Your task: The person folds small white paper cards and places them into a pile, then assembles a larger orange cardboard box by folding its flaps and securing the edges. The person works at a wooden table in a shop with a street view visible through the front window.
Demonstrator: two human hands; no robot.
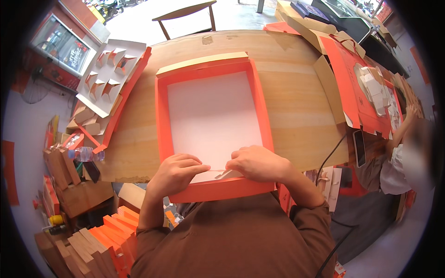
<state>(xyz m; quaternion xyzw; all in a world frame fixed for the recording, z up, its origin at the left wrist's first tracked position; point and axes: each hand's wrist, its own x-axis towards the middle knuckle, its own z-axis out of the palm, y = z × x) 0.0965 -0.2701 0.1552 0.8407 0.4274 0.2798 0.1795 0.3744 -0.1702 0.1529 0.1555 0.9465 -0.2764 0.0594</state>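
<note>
A shallow red cardboard box (261,119) with a white inside bottom lies on the wooden table in front of me, its near end close to my body. Along its far end a tan flap (204,64) stands raised. My left hand (178,173) is closed on the near wall at the left corner, fingertips curled inward. At the right part of the same wall, my right hand (257,163) is also closed, its fingers pinching the edge. A narrow pale strip of card (223,174) shows between the hands. The fingers hide part of the near wall.
On the left of the table (296,99) lie a white insert with cut-outs (104,74) and a plastic bottle (87,154). Red boxes (345,78) and a phone (359,148) are at right, near another person (398,167). Folded cardboard (116,234) stands low at left.
</note>
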